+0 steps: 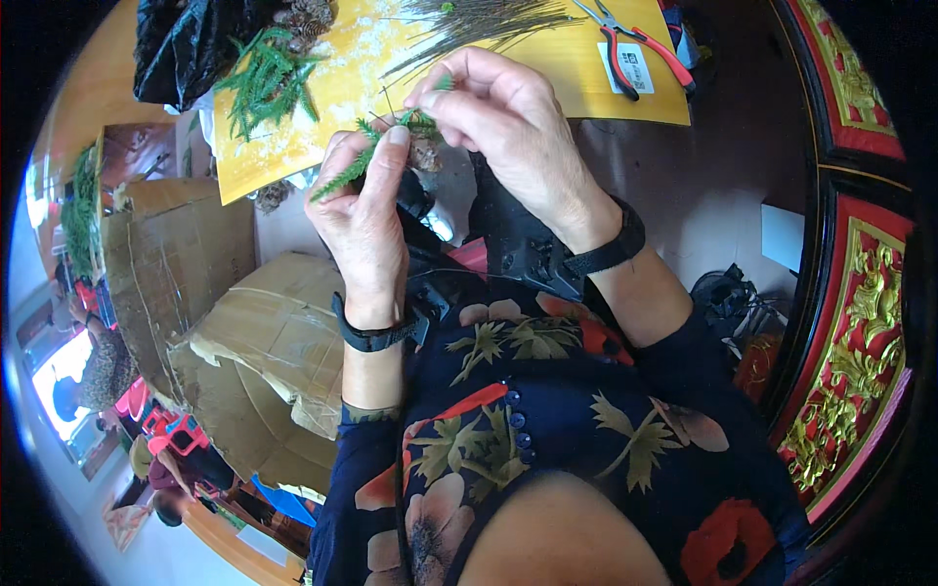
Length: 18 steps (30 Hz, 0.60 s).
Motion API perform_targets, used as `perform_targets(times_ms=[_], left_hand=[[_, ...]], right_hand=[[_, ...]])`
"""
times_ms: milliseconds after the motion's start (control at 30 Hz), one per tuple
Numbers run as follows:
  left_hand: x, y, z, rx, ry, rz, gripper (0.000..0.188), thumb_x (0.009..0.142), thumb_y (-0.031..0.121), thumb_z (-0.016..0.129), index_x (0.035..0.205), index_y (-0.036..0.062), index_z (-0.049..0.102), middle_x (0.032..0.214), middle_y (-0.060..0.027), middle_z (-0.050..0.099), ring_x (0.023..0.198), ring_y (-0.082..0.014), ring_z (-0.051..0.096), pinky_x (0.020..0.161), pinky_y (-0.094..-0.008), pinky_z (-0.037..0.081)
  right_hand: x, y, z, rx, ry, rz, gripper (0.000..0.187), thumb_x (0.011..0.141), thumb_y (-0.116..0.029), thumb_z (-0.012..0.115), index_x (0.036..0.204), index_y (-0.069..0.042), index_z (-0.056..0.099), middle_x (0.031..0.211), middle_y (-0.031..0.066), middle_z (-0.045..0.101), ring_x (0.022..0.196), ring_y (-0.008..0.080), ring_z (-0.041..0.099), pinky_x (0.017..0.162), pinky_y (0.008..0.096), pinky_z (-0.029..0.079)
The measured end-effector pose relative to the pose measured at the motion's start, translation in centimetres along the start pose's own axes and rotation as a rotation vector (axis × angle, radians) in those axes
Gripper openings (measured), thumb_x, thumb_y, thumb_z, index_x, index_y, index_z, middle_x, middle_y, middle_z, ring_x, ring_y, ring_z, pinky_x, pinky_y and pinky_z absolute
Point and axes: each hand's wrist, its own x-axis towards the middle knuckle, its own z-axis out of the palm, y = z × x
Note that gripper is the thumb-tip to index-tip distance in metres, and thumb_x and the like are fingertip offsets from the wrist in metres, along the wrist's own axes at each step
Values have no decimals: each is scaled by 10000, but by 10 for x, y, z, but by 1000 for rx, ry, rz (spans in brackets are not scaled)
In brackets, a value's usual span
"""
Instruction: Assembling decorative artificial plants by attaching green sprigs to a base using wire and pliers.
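Note:
My left hand [363, 210] pinches a green artificial pine sprig [342, 178] between thumb and fingers. My right hand [523, 132] is closed on the sprig's other end, where a green tip pokes out by the fingers. A thin dark wire [387, 101] sticks up between the two hands. Just beneath the fingers shows a brown pine cone [426, 154], partly covered; how it joins the sprig cannot be made out. Both hands are held over the near edge of a yellow tabletop [576, 78].
On the tabletop lie a heap of green sprigs [269, 88], dark wire stems [479, 27] and red-handled pliers [625, 54]. A black plastic bag [186, 59] and pine cones [306, 21] are at its far left. Cardboard boxes [278, 313] stand left; a carved red-and-gold panel [850, 342] is right.

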Motion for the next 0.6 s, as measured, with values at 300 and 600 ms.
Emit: perform_targets(times_ms=[300,600], left_hand=[[3,-2,-10,-224,-156,-176,144,770,-11,682,913,-3,666,834,-19,602,787,-86,543,771,-213,413],[21,1,-39,-434,-554,-608,207,803,73,665,999,9,644,896,-40,655,797,-98,586,748,-228,443]], right_hand=[[6,-2,-17,-425,-168,-32,125,880,-98,601,938,7,636,795,7,634,755,43,586,659,176,462],[24,-17,-26,-531,-476,-668,80,781,-11,660,859,-4,675,789,53,645,738,146,618,644,226,484]])
